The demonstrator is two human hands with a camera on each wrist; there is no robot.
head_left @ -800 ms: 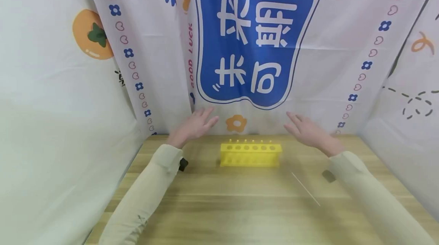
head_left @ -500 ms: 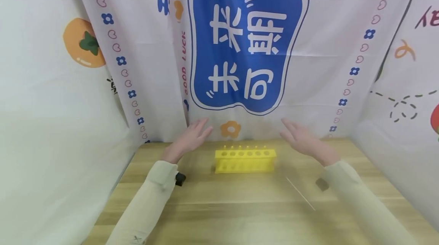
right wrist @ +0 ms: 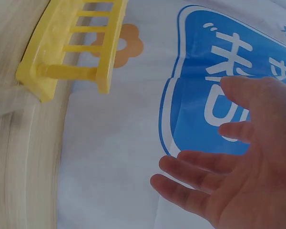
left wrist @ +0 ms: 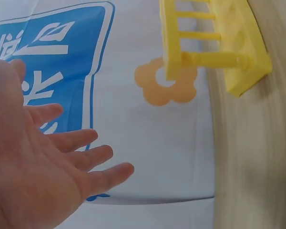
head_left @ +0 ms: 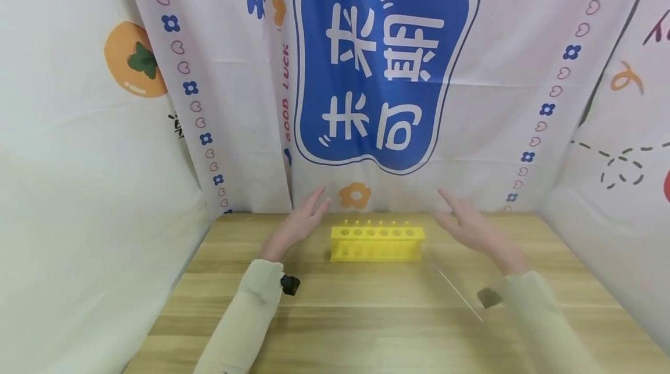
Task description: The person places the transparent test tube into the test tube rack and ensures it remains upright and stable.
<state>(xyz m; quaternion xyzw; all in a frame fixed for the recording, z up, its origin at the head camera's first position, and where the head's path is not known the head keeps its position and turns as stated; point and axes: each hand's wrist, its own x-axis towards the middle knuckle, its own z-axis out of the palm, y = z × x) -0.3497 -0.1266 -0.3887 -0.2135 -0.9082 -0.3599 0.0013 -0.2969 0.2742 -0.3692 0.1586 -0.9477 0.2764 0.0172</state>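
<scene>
A yellow test tube rack [head_left: 377, 244] with a row of round holes and short pegs along its back stands on the wooden table, near the back edge. To its left my left hand [head_left: 297, 224] hovers with fingers extended and holds nothing. On the other side, my right hand [head_left: 473, 231] is held up, also bare, its fingers spread. In the left wrist view the palm and loosely spread fingers [left wrist: 102, 179] show apart from the rack [left wrist: 214, 59]. The right wrist view likewise has a gap between the fingers [right wrist: 181, 193] and the rack [right wrist: 74, 72].
A thin, pale, straight item [head_left: 460, 295] lies slantwise on the table [head_left: 366, 333], right of the rack. A printed white cloth [head_left: 487, 129] hangs behind the table, and white cloth walls [head_left: 78, 199] close in both sides.
Both hands have come slightly lower and back toward the person, still beside the rack. The head view has shifted a little. The rack stays in its place on the table.
</scene>
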